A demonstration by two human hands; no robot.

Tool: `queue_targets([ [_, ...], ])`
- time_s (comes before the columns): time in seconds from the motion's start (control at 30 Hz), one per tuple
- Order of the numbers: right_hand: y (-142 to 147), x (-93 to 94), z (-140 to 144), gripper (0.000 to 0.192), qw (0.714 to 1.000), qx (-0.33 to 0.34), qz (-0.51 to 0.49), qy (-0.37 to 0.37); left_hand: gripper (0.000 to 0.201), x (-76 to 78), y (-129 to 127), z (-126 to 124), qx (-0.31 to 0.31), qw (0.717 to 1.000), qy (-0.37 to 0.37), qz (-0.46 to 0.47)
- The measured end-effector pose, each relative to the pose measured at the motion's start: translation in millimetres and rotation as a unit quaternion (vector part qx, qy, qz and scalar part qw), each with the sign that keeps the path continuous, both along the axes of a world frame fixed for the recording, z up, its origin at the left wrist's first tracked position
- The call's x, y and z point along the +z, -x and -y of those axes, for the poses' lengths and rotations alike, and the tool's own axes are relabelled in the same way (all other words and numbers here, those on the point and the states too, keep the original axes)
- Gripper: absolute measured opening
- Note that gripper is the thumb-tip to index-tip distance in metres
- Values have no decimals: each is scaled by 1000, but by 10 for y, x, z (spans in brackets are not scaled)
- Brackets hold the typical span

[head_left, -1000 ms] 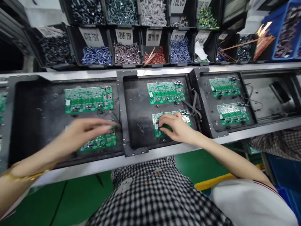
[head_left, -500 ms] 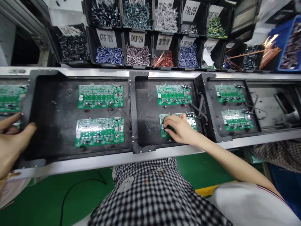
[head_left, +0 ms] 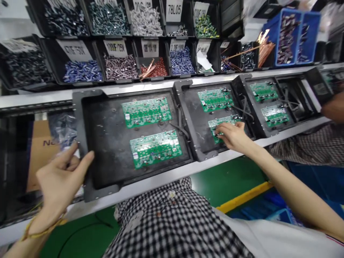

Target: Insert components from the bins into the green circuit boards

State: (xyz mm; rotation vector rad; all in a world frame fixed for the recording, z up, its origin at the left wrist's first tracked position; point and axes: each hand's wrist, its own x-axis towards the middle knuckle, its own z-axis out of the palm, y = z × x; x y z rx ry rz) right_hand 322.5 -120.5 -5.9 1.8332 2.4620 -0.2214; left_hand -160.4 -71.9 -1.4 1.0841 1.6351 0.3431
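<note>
My left hand grips the left wall of a black tray, thumb over the inner side and fingers outside. Two green circuit boards lie in this tray, an upper board and a lower board. My right hand is over the lower circuit board in the middle tray. Its fingertips are pinched together at the board's left part, covering some of it; what they hold, if anything, is too small to make out. Above it lies another circuit board.
Black bins of small components line the back, among them blue capacitors and red parts. A third tray with two boards sits right. A co-worker's hand shows at the right edge. Left of the trays, a cardboard box lies below the rails.
The trays have slid right along the rails, my left hand moving with the tray wall. A gap now shows on its left. My right hand stays at the same board. The view has turned.
</note>
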Motion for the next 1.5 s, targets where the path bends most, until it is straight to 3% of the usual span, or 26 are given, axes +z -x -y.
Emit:
queue_targets([
  [0.07, -264, 2, 24, 19, 1000, -11, 27, -9, 69, 56, -218, -22, 36, 990, -95, -101],
  [0.13, -431, 41, 34, 18, 998, -25, 46, -19, 55, 124, -373, -62, 50, 978, -151, -137],
  [0.2, -443, 131, 20, 18, 997, -45, 54, -42, 40, 213, -491, -132, 50, 977, -183, -96],
  [0.27, -250, 249, -24, 20, 994, -60, 34, -81, 26, 322, -600, -239, 59, 979, -192, 24],
  [0.33, 129, 340, -99, 21, 993, -44, -38, -107, 17, 428, -726, -374, 91, 965, -126, 209],
  [0.43, 825, 334, -249, 14, 989, 80, -124, -28, 38, 511, -943, -556, 148, 886, 72, 433],
  [0.5, 1203, 249, -354, 15, 978, 168, -113, 50, 38, 491, -1076, -617, 171, 848, 154, 477],
  [0.6, 1501, 130, -481, 16, 972, 201, -58, 111, 29, 410, -1206, -617, 172, 834, 203, 483],
  [0.73, 1479, 130, -554, 12, 974, 183, -63, 118, 23, 376, -1252, -558, 169, 839, 198, 478],
  [0.97, 955, 204, -368, 19, 963, 115, -216, 108, 23, 351, -1295, -490, 142, 871, 181, 435],
  [1.03, 861, 176, -291, 25, 960, 105, -229, 119, 22, 272, -1357, -463, 83, 894, 152, 414],
  [1.07, 836, 157, -261, 27, 960, 93, -232, 124, 22, 229, -1391, -443, 22, 913, 121, 390],
  [1.13, 823, 121, -223, 26, 961, 64, -233, 136, 22, 155, -1447, -389, -166, 937, 21, 308],
  [1.2, 840, 92, -207, 22, 963, 43, -226, 140, 30, 112, -1478, -320, -372, 904, -100, 187],
  [1.27, 864, 71, -199, 21, 969, 43, -208, 130, 50, 97, -1494, -249, -499, 843, -187, 66],
  [1.37, 887, 44, -186, 22, 978, 58, -161, 116, 62, 88, -1533, -169, -564, 787, -246, -45],
  [1.5, 896, 27, -174, 21, 984, 57, -112, 123, 58, 58, -1595, -138, -594, 757, -263, -70],
])
